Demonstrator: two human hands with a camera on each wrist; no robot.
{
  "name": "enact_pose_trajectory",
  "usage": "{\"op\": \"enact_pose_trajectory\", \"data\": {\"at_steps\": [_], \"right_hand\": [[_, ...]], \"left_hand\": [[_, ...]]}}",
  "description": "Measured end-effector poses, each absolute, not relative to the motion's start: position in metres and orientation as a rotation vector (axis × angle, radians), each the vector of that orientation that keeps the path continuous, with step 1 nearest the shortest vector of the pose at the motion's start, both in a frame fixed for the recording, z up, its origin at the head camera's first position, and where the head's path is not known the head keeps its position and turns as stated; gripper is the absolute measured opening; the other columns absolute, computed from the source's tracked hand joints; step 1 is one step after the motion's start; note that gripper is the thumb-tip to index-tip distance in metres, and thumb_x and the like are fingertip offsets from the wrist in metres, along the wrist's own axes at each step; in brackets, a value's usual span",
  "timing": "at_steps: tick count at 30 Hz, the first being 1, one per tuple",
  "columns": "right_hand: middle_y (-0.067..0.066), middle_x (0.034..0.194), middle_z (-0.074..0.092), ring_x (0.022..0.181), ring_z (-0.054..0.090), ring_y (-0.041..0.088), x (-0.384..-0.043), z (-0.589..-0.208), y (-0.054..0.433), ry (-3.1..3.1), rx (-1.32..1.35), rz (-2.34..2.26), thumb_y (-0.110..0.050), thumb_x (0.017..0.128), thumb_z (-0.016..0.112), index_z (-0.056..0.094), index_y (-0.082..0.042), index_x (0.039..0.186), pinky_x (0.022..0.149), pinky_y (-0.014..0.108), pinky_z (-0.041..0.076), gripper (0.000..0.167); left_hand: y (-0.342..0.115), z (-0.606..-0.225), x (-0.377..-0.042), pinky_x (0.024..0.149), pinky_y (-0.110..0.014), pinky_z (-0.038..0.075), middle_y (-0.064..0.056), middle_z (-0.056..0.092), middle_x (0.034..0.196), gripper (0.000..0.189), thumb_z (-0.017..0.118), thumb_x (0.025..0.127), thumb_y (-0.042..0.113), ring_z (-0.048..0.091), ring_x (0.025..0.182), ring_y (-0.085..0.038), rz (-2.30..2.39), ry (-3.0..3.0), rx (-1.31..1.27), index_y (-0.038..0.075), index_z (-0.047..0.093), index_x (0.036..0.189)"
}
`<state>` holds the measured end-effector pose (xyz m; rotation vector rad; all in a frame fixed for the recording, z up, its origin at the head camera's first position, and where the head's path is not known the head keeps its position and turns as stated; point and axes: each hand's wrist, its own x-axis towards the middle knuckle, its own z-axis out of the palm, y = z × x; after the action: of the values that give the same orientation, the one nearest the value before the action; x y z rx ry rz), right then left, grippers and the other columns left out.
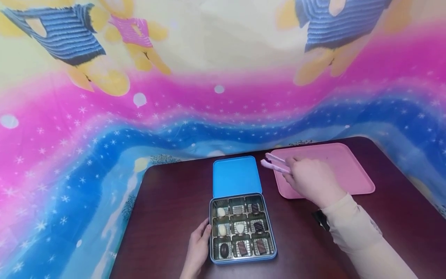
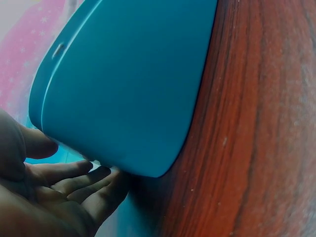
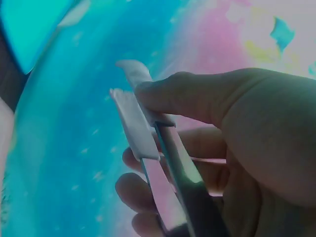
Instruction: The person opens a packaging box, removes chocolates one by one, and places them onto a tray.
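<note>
A blue tin (image 1: 243, 260) with a divided insert stands on the table, holding white, dark and brown chocolates. A white chocolate (image 1: 240, 228) lies in the centre compartment and a dark oval one (image 1: 224, 250) at the front left. The back middle compartment shows just its ribbed bottom. My left hand (image 1: 198, 247) touches the tin's left side, fingers fairly straight along the wall (image 2: 118, 94) in the left wrist view. My right hand (image 1: 315, 180) grips metal tongs (image 3: 170, 173) with pale covered tips, over the left part of the pink tray (image 1: 348, 170). Nothing is between the tips.
The tin's bright blue lid (image 1: 237, 176) lies directly behind it, left of the tray. All stand on a dark reddish-brown table (image 1: 167, 217). A colourful printed cloth (image 1: 195, 104) hangs behind the table's back edge.
</note>
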<state>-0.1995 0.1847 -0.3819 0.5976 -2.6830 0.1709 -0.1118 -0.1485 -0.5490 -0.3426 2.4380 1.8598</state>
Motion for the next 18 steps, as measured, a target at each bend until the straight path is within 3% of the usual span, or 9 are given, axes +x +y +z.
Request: {"op": "enact_pose_trajectory", "data": {"at_steps": [5, 10, 18], "right_hand": [[0.003, 0.076, 0.060, 0.054, 0.058, 0.022, -0.189, -0.380, 0.167, -2.621, 0.729, 0.194, -0.018, 0.084, 0.079, 0.069, -0.007, 0.094, 0.044, 0.044, 0.050, 0.019], [0.000, 0.077, 0.059, 0.060, 0.058, 0.018, -0.186, -0.389, 0.153, -2.674, 0.810, 0.153, -0.023, 0.083, 0.082, 0.072, -0.007, 0.100, 0.048, 0.039, 0.051, 0.025], [-0.001, 0.072, 0.056, 0.060, 0.051, 0.016, -0.179, -0.407, 0.142, -2.723, 0.848, 0.109, -0.023, 0.081, 0.082, 0.071, -0.009, 0.085, 0.048, 0.036, 0.049, 0.019]], "left_hand": [[-0.150, -0.549, -0.112, 0.106, -0.053, 0.045, -0.024, 0.062, 0.133, 0.049, 0.049, 0.108, 0.022, 0.057, 0.124, -0.033, 1.863, 2.440, -0.332, -0.011, 0.046, 0.144], [-0.150, -0.548, -0.113, 0.106, -0.053, 0.045, -0.024, 0.062, 0.132, 0.048, 0.049, 0.108, 0.020, 0.058, 0.122, -0.032, 1.873, 2.449, -0.315, -0.011, 0.046, 0.144], [-0.149, -0.549, -0.110, 0.105, -0.053, 0.046, -0.024, 0.063, 0.131, 0.049, 0.049, 0.108, 0.022, 0.059, 0.121, -0.031, 1.855, 2.449, -0.331, -0.011, 0.046, 0.145]]}}
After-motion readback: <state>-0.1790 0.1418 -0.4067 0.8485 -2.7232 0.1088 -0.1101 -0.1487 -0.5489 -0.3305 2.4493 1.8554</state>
